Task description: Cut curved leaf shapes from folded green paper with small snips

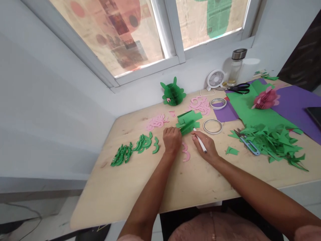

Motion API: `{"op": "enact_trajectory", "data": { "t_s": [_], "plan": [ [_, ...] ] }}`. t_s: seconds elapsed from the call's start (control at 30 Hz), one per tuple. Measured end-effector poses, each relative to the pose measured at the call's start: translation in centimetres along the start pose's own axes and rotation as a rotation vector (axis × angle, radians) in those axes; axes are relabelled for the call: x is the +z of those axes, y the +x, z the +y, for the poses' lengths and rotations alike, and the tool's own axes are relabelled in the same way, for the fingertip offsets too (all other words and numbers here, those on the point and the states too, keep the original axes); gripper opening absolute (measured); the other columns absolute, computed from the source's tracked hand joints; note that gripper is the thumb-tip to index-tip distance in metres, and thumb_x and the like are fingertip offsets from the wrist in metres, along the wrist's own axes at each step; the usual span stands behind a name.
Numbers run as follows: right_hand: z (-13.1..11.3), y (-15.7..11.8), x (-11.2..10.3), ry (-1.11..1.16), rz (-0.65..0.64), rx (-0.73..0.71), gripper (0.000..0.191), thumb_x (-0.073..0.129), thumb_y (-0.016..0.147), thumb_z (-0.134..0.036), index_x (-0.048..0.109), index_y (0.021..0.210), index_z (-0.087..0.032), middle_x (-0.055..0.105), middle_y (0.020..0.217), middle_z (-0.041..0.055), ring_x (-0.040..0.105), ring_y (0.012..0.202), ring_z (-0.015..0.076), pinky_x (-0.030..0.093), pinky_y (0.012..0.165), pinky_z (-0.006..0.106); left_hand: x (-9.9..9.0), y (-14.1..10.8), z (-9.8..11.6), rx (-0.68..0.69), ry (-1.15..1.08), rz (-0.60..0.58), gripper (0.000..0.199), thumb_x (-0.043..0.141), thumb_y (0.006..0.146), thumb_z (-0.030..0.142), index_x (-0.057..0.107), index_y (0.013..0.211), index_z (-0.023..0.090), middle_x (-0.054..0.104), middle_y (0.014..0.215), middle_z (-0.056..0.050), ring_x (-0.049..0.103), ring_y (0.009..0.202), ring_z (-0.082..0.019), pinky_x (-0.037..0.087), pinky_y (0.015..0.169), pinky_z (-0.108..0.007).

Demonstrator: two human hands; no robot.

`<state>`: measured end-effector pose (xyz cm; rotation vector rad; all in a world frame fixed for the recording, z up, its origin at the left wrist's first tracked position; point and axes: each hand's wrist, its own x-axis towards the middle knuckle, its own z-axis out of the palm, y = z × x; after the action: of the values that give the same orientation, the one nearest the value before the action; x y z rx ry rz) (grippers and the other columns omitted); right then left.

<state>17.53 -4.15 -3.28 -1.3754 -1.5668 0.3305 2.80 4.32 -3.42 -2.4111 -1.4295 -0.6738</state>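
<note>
My left hand (172,140) is closed on the left end of a folded green paper strip (187,127), which tilts up toward the right. A white pen (201,143) with a dark end sits in the closed fingers of my right hand (207,147), beside the strip's right end. Behind the strip lies a stack of green paper pieces (184,117). Between my wrists rests a wavy pink paper piece (186,156). Left of my left hand are a wavy green cutout (155,146) and piles of green cutouts (143,142).
Two rolls of tape (212,127) lie right of the stack. Light-blue scissors (248,143) touch a heap of green scraps (276,144). Pink cutouts (156,122), a green paper figure (173,93), a small fan (215,79), a glass bottle (235,68) and black scissors (239,88) stand or lie farther back.
</note>
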Motion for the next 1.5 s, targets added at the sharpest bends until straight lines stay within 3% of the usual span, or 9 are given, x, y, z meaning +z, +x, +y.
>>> {"op": "enact_trajectory", "data": {
  "t_s": [0.2,0.33,0.57,0.87,1.0,1.2,1.5],
  "plan": [
    [0.1,0.1,0.3,0.037,0.075,-0.004,0.027,0.042,0.088,-0.025,0.054,0.111,-0.02,0.063,0.088,0.0073,0.06,0.086,0.0224,0.047,0.078,0.034,-2.9,-4.0,0.7,-0.215,-0.112,0.134,0.01,0.049,0.078,0.016,0.059,0.077,0.018,0.066,0.076,-0.006,0.059,0.076,-0.022,0.04,0.076,-0.034],
    [0.1,-0.1,0.4,0.107,0.038,0.049,0.029,0.046,0.086,-0.028,0.05,0.114,-0.021,0.061,0.09,0.0063,0.06,0.071,0.0188,0.048,0.071,0.032,-4.1,-6.4,2.2,-0.292,-0.207,0.171,0.009,0.05,0.078,0.016,0.059,0.08,0.018,0.067,0.078,-0.006,0.06,0.077,-0.021,0.042,0.075,-0.033],
    [-0.3,-0.4,0.3,0.287,-0.03,0.163,0.03,0.052,0.084,-0.033,0.046,0.112,-0.023,0.065,0.087,0.0047,0.064,0.072,0.019,0.05,0.067,0.03,-4.2,-7.7,4.9,-0.193,-0.232,0.15,0.008,0.051,0.077,0.013,0.055,0.077,0.019,0.067,0.083,-0.007,0.06,0.079,-0.021,0.042,0.075,-0.034],
    [0.5,-0.7,1.0,0.344,-0.024,0.217,0.034,0.058,0.078,-0.032,0.046,0.109,-0.023,0.064,0.081,0.0025,0.063,0.07,0.0185,0.05,0.064,0.029,-4.1,-8.0,6.1,-0.001,-0.24,0.181,0.012,0.05,0.078,0.008,0.051,0.073,0.019,0.066,0.086,-0.008,0.06,0.085,-0.019,0.041,0.078,-0.035],
    [1.2,-0.6,1.1,0.322,0.01,0.238,0.029,0.056,0.076,-0.026,0.049,0.104,-0.023,0.064,0.075,0.0005,0.063,0.068,0.018,0.049,0.066,0.029,-4.4,-8.4,6.0,0.005,-0.279,0.12,0.008,0.051,0.079,0.011,0.053,0.076,0.019,0.066,0.086,-0.007,0.059,0.084,-0.019,0.041,0.078,-0.035],
    [2.0,-0.3,0.9,0.285,0.009,0.248,0.03,0.056,0.075,-0.024,0.051,0.104,-0.023,0.064,0.073,0.0002,0.063,0.068,0.0185,0.049,0.065,0.03,-5.0,-9.9,4.3,-0.156,-0.225,-0.083,0.005,0.052,0.081,0.018,0.057,0.079,0.019,0.063,0.078,-0.006,0.055,0.076,-0.02,0.04,0.073,-0.034],
    [1.2,-0.3,0.4,0.215,0.007,0.212,0.029,0.054,0.076,-0.023,0.051,0.105,-0.023,0.064,0.075,0.0012,0.063,0.068,0.019,0.048,0.068,0.031,-5.7,-8.8,3.1,0.058,-0.109,-0.362,0.008,0.055,0.081,0.022,0.057,0.073,0.02,0.058,0.078,-0.006,0.052,0.074,-0.02,0.037,0.064,-0.033]
  ]
}}
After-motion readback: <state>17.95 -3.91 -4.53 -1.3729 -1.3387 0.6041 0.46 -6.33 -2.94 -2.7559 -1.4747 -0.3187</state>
